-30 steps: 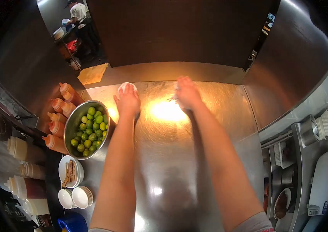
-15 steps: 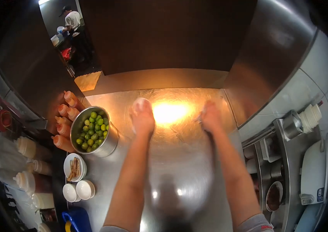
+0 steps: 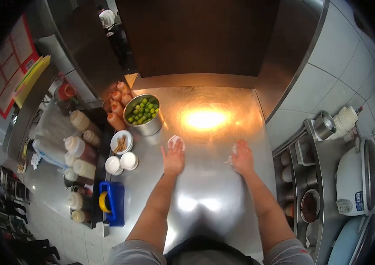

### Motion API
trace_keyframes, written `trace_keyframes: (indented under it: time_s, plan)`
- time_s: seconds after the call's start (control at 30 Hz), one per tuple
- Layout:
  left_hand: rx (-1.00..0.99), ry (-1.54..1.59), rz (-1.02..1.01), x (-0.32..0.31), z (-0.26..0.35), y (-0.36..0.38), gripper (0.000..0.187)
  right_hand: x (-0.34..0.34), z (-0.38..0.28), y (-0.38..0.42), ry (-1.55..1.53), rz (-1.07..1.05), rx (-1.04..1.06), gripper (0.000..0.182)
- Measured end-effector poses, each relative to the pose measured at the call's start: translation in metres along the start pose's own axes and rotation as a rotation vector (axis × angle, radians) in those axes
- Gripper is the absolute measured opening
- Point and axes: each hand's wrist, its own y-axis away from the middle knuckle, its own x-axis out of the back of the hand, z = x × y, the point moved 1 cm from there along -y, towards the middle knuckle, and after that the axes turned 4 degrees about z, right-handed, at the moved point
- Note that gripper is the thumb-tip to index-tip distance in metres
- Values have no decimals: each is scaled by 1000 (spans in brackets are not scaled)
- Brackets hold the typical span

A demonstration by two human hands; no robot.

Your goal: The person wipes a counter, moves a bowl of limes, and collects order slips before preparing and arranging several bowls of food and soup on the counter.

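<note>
My left hand (image 3: 174, 160) is pressed down on a white cloth (image 3: 177, 140) on the steel counter (image 3: 205, 185), fingers over the cloth and thumb out to the side. Farther right, my right hand (image 3: 243, 159) is closed on a second pale cloth (image 3: 230, 160), of which only bits show at its left edge. Both arms are stretched forward over the counter, with bare steel between the hands. Bright lamp light reflects off the surface beyond them.
Left of my hands stand a steel pot of limes (image 3: 142, 110), orange squeeze bottles (image 3: 117, 108), a bowl of brown sticks (image 3: 122, 142), small white bowls (image 3: 128, 160) and a blue container (image 3: 116, 203). A shelf rack (image 3: 324, 176) and rice cooker (image 3: 350, 176) are at right. A person (image 3: 108, 22) stands far off.
Both hands have come back toward me across the counter with the cloths, the left one flattening out. My view has shifted, showing more at left. The far person has turned away.
</note>
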Motion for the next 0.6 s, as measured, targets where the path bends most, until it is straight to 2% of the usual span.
trace_keyframes:
  time_s: [0.23,0.47,0.6]
  plan:
    - [120,-68,23,38,-82,124,49,56,64,120,101,61,-121,62]
    - [230,-146,-25,67,-106,202,49,97,51,229,121,16,-203,60]
    - [210,-159,-34,71,-114,229,49,117,36,284,79,-4,-196,61]
